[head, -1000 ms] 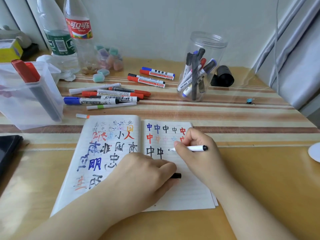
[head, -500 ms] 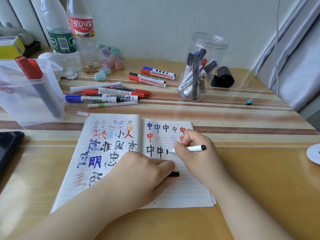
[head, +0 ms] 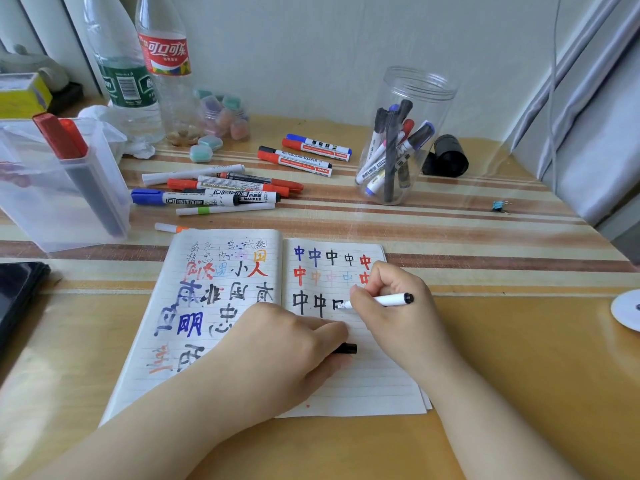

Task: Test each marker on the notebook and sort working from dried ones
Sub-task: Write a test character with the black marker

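Spreading under everything, the striped table (head: 450, 233) is seen first, and the open notebook (head: 363, 386) is laid flat on it near the front edge. The notebook is thin and soft, so it is pressed down by the left hand (head: 277, 348), which is curled shut around a small black cap (head: 347, 348). A clear jar (head: 408, 133) of markers is stood at the back, and a clear bin (head: 52, 188) is stood at the left. Loose markers (head: 221, 192) are left lying between them. A thin white marker (head: 384, 300) is pinched in the right hand (head: 394, 306), with its tip touching the right page. This marker is probably light, stiff and smooth, so it is best held low, near the tip.
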Action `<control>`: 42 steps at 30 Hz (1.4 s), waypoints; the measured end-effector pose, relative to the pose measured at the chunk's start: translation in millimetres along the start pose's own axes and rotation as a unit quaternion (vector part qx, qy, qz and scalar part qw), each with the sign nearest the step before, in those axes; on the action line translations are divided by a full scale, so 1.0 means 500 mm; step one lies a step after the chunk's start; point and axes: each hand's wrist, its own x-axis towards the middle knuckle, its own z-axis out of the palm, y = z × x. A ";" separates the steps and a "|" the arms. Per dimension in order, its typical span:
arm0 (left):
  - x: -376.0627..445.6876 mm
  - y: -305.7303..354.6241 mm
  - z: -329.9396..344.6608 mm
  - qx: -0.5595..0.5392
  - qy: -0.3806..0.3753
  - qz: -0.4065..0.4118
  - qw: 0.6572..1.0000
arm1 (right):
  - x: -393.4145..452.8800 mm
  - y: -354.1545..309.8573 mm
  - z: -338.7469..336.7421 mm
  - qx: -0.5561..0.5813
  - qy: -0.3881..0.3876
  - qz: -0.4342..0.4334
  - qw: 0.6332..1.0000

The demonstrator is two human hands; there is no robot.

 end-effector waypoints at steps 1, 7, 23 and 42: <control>0.000 0.000 0.000 0.000 -0.002 0.000 1.000 | -0.001 -0.001 0.002 0.002 -0.006 0.001 1.000; 0.001 0.000 -0.001 -0.012 -0.001 -0.006 1.000 | 0.004 -0.002 -0.002 -0.003 0.023 0.009 1.000; 0.007 -0.016 -0.018 -0.211 0.093 -0.125 0.965 | 0.001 -0.008 -0.006 0.041 0.001 0.021 0.999; 0.005 -0.039 -0.018 -0.332 0.101 -0.137 0.928 | 0.016 -0.074 -0.012 0.214 -0.044 -0.056 0.974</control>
